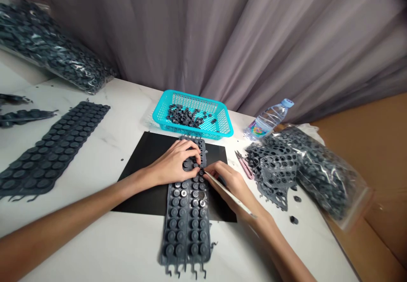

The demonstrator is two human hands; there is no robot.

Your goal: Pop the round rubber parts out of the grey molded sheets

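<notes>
A dark grey moulded rubber sheet (186, 224) with rows of round raised caps lies lengthwise in front of me, partly on a black mat (133, 188). My left hand (178, 160) rests on its upper half, fingers curled and thumb and fingertips closed on the caps there. From the right, my right hand (227, 180) grips slim pale tweezers (230, 195), their tip at the sheet beside my left fingertips. A few caps near the middle show shiny metallic rings. Just what lies between my left fingertips is hidden.
Behind the mat stands a turquoise basket (193, 132) holding loose black pieces. A similar sheet (57, 146) lies left, near a bag of black parts (63, 53). At right are pink thread snips (244, 165), a water bottle (269, 120), perforated sheet scraps (275, 174) and another filled bag (330, 176).
</notes>
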